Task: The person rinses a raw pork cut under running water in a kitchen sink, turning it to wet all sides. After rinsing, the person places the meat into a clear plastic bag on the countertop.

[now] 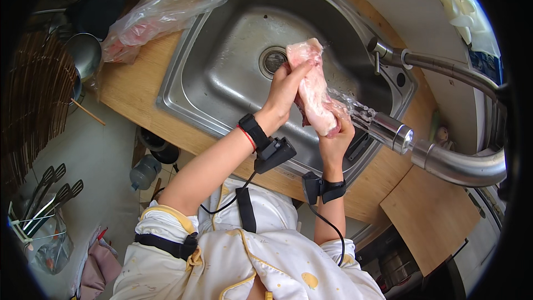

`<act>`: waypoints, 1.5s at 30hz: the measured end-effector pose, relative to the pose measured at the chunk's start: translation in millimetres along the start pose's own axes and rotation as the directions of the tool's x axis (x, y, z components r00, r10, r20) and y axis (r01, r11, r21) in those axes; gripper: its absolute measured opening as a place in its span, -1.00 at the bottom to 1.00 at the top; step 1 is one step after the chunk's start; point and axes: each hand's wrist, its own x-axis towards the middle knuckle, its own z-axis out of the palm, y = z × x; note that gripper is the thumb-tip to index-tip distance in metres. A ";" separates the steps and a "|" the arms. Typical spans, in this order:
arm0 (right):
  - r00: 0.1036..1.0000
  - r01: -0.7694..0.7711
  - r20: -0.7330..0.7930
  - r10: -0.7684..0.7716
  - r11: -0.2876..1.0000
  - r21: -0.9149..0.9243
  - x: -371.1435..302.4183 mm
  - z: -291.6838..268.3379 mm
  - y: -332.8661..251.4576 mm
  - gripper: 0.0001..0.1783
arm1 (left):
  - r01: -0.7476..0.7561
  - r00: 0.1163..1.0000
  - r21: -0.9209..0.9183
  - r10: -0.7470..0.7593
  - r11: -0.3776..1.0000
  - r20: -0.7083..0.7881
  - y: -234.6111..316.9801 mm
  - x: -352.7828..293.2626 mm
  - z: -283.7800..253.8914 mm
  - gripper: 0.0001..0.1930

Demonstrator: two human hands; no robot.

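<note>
A slab of raw pale pink meat is held in both hands over the steel sink. My left hand grips its left side, thumb laid along the upper face. Lower down, my right hand holds the near right end, with its fingers partly hidden behind the meat. Water pours from the faucet head onto the meat's right side and my right hand. Past the far end of my left hand, the round drain shows in the sink floor.
A clear plastic bag with something pink inside lies on the wooden counter at the left. The curved faucet pipe arches along the right. Spatulas and a metal ladle are far left.
</note>
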 end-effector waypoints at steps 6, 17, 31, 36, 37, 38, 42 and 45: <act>0.981 0.194 0.029 -0.194 0.934 -0.300 -4.0 -11.5 -19.8 -0.62 | 0.038 0.999 -0.091 -0.037 0.995 0.014 5.0 8.9 0.0 -0.74; 0.955 0.290 0.042 -0.294 0.891 -0.349 2.6 -17.6 -19.6 -0.63 | 0.014 1.000 -0.032 -0.013 0.999 0.026 -0.7 -0.2 2.4 -0.78; 0.900 0.435 0.207 -0.383 0.818 -0.376 14.6 -3.9 -29.9 -0.54 | 0.380 0.922 -0.230 -0.348 0.896 0.170 -9.3 -26.9 3.7 -0.47; 0.732 0.521 0.613 -0.296 0.823 -0.225 20.9 -16.1 -50.1 -0.54 | 0.329 0.944 -0.172 -0.329 0.929 0.024 -3.4 -17.3 -15.3 -0.46; 0.732 0.458 0.632 -0.255 0.870 -0.180 23.2 -17.8 -52.9 -0.57 | 0.321 0.947 -0.167 -0.321 0.932 0.025 -1.8 -15.9 -19.5 -0.46; 0.721 0.417 0.645 -0.253 0.902 -0.112 23.8 -18.4 -55.3 -0.59 | 0.311 0.950 -0.166 -0.313 0.936 0.015 -1.1 -15.2 -22.1 -0.45; 0.792 0.439 0.575 -0.204 0.845 -0.306 34.9 0.3 -47.4 -0.51 | 0.237 0.972 -0.202 -0.234 0.950 0.038 -2.4 -20.4 -20.1 -0.47; 0.796 0.479 0.551 -0.250 0.817 -0.321 42.1 12.3 -40.7 -0.44 | 0.234 0.972 -0.090 -0.232 0.968 0.036 3.5 -22.4 -17.3 -0.52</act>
